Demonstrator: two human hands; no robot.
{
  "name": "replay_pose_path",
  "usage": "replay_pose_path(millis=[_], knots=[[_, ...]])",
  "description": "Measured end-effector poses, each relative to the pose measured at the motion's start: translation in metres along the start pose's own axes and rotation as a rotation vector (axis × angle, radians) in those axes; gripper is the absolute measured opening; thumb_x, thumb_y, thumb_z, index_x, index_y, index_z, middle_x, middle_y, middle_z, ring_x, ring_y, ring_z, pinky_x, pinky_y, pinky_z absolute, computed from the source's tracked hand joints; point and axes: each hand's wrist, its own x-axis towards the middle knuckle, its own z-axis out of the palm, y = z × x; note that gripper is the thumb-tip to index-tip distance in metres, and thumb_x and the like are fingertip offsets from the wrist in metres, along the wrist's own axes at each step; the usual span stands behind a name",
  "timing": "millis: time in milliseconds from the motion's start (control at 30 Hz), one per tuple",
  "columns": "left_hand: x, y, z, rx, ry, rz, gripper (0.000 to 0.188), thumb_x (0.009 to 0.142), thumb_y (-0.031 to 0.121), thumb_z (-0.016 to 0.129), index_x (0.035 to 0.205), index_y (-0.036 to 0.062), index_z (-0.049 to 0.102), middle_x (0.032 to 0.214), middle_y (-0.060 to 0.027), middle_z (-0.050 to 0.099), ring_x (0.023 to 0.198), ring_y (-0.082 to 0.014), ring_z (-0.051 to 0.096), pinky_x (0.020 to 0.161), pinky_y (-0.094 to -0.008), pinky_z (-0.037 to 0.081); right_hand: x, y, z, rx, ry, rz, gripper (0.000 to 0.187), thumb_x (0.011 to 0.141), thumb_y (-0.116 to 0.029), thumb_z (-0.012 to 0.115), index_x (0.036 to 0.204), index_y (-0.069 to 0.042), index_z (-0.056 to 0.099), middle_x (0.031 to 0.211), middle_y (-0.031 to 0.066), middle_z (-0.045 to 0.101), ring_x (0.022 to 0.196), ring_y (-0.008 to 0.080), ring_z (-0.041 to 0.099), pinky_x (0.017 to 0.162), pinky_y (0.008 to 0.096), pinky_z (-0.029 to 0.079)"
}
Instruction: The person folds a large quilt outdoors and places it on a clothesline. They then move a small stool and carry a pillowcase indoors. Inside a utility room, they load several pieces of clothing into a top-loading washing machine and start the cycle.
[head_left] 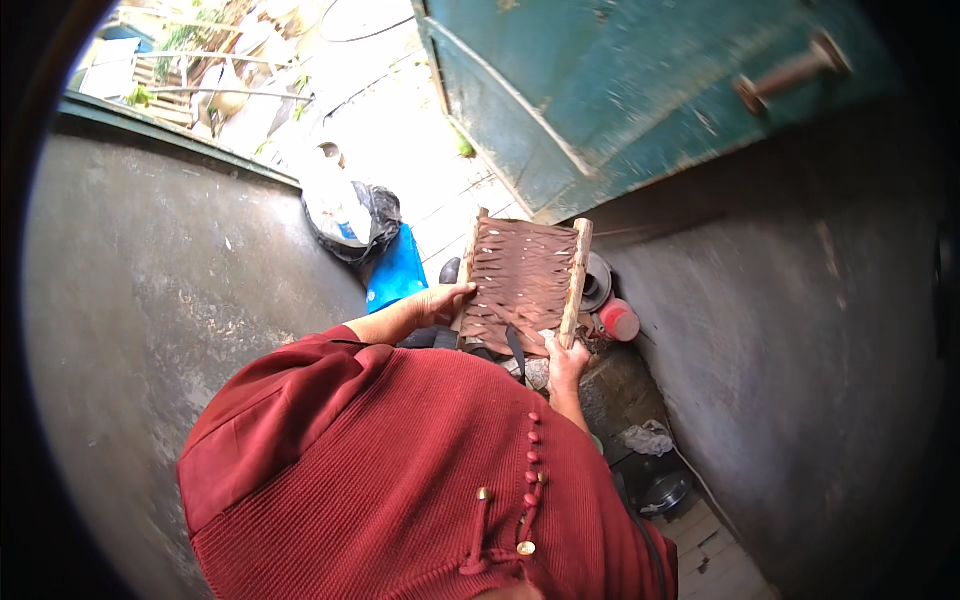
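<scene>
In front of my body I hold a small wooden frame with brown strips woven between its two side rails (522, 270); it looks like a stool seat. My left hand (441, 302) is closed around the left rail, its thumb resting toward the weave. Lower down, my right hand (567, 366) grips the near end of the right rail. The strips lie in tight rows at the far part and run loose and slanted at the near edge. A dark strip (515, 350) hangs by that near edge, between my hands. What lies under the frame is mostly hidden.
A black plastic bag (378, 222) and a blue item (397, 270) lie beyond my left hand. A red round container (620, 320) stands right of the frame. A green metal door (640, 90) is ahead. Crumpled clear plastic (648, 438) and a shiny metal vessel (666, 492) lie near right.
</scene>
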Motion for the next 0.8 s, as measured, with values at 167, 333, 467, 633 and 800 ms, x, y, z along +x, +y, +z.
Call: replay_pose_path(millis=[167, 333, 467, 633, 800], knots=[[0.028, 0.023, -0.027, -0.203, 0.293, 0.198, 0.035, 0.086, 0.032, 0.066, 0.101, -0.0002, 0.064, 0.090, -0.0108, 0.067, 0.074, -0.0212, 0.065, 0.060, -0.0328, 0.054, 0.054, -0.009, 0.096, -0.098, -0.165, 0.209, 0.015, 0.076, -0.013, 0.068, 0.074, -0.005, 0.055, 0.056, -0.0027, 0.047, 0.038, 0.0081, 0.044, 0.035, 0.0243, 0.035], [0.116, 0.051, -0.080, 0.126, 0.781, 0.211, 0.060, 0.079, 0.046, 0.070, 0.102, -0.0094, 0.063, 0.096, -0.0172, 0.066, 0.085, -0.0240, 0.062, 0.070, -0.0396, 0.050, 0.103, 0.025, 0.164, -0.632, -0.157, -0.248, 0.044, 0.080, -0.027, 0.071, 0.110, -0.001, 0.052, 0.081, 0.0104, 0.063, 0.074, 0.0195, 0.062, 0.061, 0.0329, 0.049], [0.182, 0.090, -0.140, 0.099, 1.044, 0.133, 0.069, 0.078, 0.048, 0.069, 0.118, -0.0071, 0.055, 0.109, -0.0187, 0.062, 0.096, -0.0284, 0.061, 0.081, -0.0388, 0.050, 0.105, 0.052, 0.152, -0.219, -0.240, 0.233, 0.032, 0.083, -0.012, 0.069, 0.110, -0.003, 0.054, 0.083, 0.0046, 0.059, 0.067, 0.0104, 0.058, 0.054, 0.0239, 0.048], [0.218, 0.141, -0.202, -0.665, 0.811, 0.285, 0.064, 0.081, 0.033, 0.071, 0.129, 0.0005, 0.045, 0.113, -0.0145, 0.055, 0.089, -0.0233, 0.060, 0.069, -0.0361, 0.056, 0.073, 0.074, 0.101, -0.335, -0.007, 0.539, 0.021, 0.086, -0.010, 0.064, 0.104, -0.002, 0.057, 0.084, 0.0074, 0.064, 0.063, 0.0150, 0.063, 0.054, 0.0259, 0.052], [0.244, 0.153, -0.256, -0.852, 0.714, 0.372, 0.060, 0.085, 0.027, 0.069, 0.130, -0.0010, 0.041, 0.105, -0.0146, 0.055, 0.081, -0.0322, 0.064, 0.060, -0.0404, 0.061, 0.054, 0.085, 0.081, -0.320, 0.153, 0.688, 0.020, 0.089, -0.013, 0.061, 0.104, -0.001, 0.057, 0.083, 0.0104, 0.065, 0.063, 0.0167, 0.064, 0.055, 0.0275, 0.053]])
